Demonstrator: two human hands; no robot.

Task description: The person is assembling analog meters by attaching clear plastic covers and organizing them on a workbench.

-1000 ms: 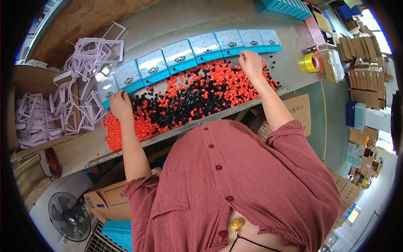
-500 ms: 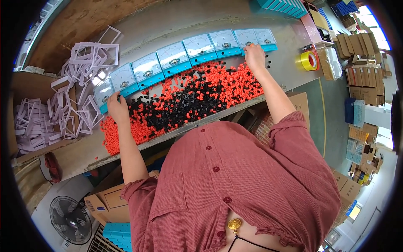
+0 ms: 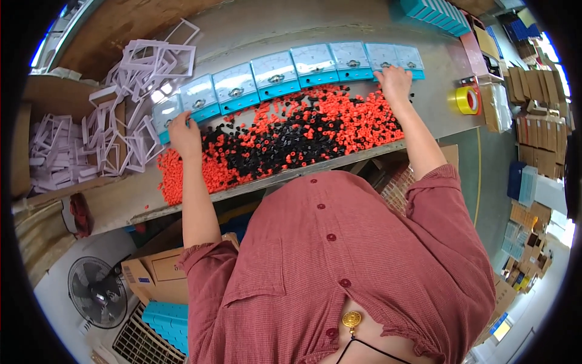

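A curved row of several panel meters [image 3: 274, 73], with clear faces and turquoise lower strips, stretches across the bench. At the row's left end my left hand [image 3: 185, 136] touches the lower edge of the end meters, fingers bent and drawn together. My right hand [image 3: 395, 86] is at the lower strip of the second meter from the right end [image 3: 382, 53], its fingers curled down against it. Whatever is between the fingertips of either hand is too small or hidden. In front of the row lies a wide heap of small red caps [image 3: 364, 124] and black caps [image 3: 285, 142].
White plastic frames [image 3: 145, 64] are piled at the left, some in a cardboard box [image 3: 57, 97]. Yellow tape [image 3: 465, 100] stands at the right, near stacked turquoise cases [image 3: 433, 15]. The bench's front edge [image 3: 303, 168] runs before my body. A fan [image 3: 97, 291] stands lower left.
The whole scene has shifted to the right in the picture as my head moved. Both hands stay at about the same meters, with only slight finger movement.
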